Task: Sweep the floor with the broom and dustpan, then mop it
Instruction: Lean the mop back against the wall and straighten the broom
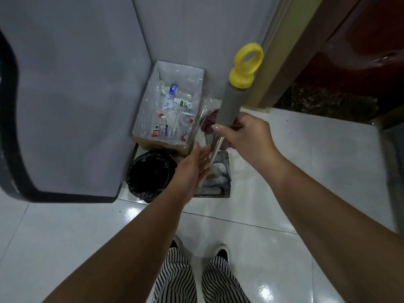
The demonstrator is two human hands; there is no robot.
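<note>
A long handle with a grey foam grip and a yellow ring cap stands upright in the corner. My right hand is closed around it just below the grey grip. My left hand reaches toward the shiny metal shaft lower down, fingers apart, holding nothing. Behind the shaft is a dark reddish stringy head; whether it belongs to this handle I cannot tell. A metal dustpan lies on the floor below the shaft.
A cardboard box lined with plastic, holding several bottles, sits against the grey wall. A black bin with a bag stands in front of it. A door frame rises at the right. White glossy tiles cover the floor.
</note>
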